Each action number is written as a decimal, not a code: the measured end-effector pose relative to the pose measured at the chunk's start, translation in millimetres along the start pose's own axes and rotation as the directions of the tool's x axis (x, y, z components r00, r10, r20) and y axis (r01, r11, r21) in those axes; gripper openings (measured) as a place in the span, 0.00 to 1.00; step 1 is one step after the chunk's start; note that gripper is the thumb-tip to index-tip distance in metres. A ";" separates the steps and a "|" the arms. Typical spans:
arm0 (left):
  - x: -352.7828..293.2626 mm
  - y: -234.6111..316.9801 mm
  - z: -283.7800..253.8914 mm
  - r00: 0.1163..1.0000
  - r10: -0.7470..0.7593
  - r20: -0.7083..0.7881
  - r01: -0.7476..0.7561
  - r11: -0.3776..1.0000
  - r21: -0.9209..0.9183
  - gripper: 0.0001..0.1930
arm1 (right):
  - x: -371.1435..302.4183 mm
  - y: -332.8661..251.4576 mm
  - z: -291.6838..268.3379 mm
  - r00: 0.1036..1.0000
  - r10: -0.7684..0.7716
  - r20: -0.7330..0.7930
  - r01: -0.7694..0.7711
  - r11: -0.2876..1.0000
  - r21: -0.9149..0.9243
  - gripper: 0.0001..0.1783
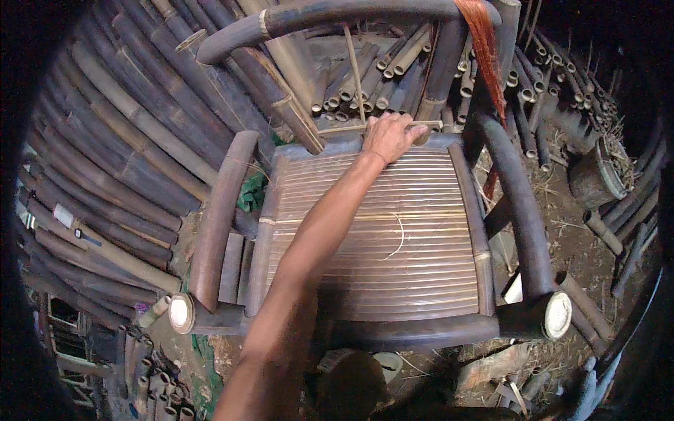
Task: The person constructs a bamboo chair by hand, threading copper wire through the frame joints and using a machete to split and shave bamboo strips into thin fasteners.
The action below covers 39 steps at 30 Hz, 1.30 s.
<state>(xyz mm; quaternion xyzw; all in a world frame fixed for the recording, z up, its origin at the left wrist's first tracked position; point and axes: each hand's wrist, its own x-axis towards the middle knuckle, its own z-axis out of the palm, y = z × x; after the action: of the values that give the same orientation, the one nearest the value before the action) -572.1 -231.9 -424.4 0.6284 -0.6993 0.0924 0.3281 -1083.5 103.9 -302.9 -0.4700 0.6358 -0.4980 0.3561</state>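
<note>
My left hand [390, 137] reaches across a dark bamboo chair to the back edge of its seat [365, 238]. The fingers curl over a thin pale bamboo strip [340, 130] lying along the rear rail [439, 140], with the thumb pointing right. Their tips are hidden behind the hand. An upright thin stick [354, 74] rises just behind it. The seat is made of narrow slats, and a curved pale fibre [402, 235] lies on them. My right hand does not show.
Armrests [223, 217] flank the seat, and a curved top rail [351, 14] spans the far side. Orange strands [481, 49] hang at its right. Bamboo poles [119, 147] fill the left; cut bamboo pieces [382, 70] lie behind. A bucket-like container [597, 175] stands at right.
</note>
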 end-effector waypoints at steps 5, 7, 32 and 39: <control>10.6 7.8 0.5 1.000 0.026 -0.007 -0.026 0.997 -0.067 0.24 | -2.0 -30.1 60.9 0.995 -0.095 0.028 0.095 0.995 0.014 0.44; 4.6 2.3 -8.2 1.000 0.013 0.025 -0.012 0.999 -0.045 0.25 | 12.4 -28.8 108.7 0.989 -0.106 0.101 0.113 0.991 -0.068 0.43; -1.4 -33.2 -18.2 0.982 0.079 0.171 -0.067 0.995 -0.075 0.17 | 87.0 28.0 410.9 0.904 -0.189 0.383 0.170 0.982 0.082 0.37; -1.3 -29.4 -16.7 0.987 0.064 0.150 -0.058 0.997 -0.044 0.17 | 85.9 25.3 415.7 0.874 -0.218 0.434 0.211 0.975 0.066 0.39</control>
<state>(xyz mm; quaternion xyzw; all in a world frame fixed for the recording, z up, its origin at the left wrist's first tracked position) -538.8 -227.5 -420.6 0.6052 -0.7428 0.0406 0.2834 -733.0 -100.4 -430.2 -0.6345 0.4792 -0.4211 0.4364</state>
